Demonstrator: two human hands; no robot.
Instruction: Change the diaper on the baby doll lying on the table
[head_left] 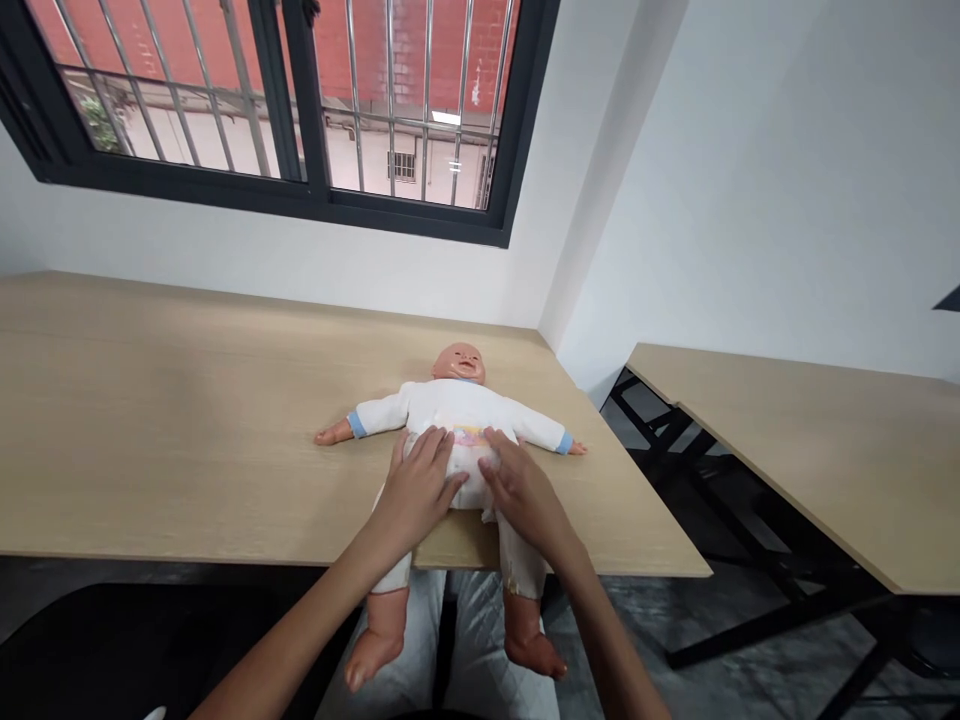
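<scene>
A baby doll point(457, 400) lies on its back on the wooden table point(187, 430), head toward the window and arms stretched out sideways. It wears a white outfit with blue cuffs, and its bare feet hang past the table's near edge. Around its hips is a white diaper point(469, 485) with a coloured print at the waist. My left hand point(426, 475) rests on the left side of the diaper, fingers extended. On the other side my right hand point(521, 485) lies against the diaper, its fingers also stretched out. Parts of the diaper's sides are hidden under both hands.
A second wooden table point(825, 440) with black folding legs stands at the right, across a gap. Beyond the doll are a white wall and a barred window point(300, 190). A black chair point(127, 650) is at lower left.
</scene>
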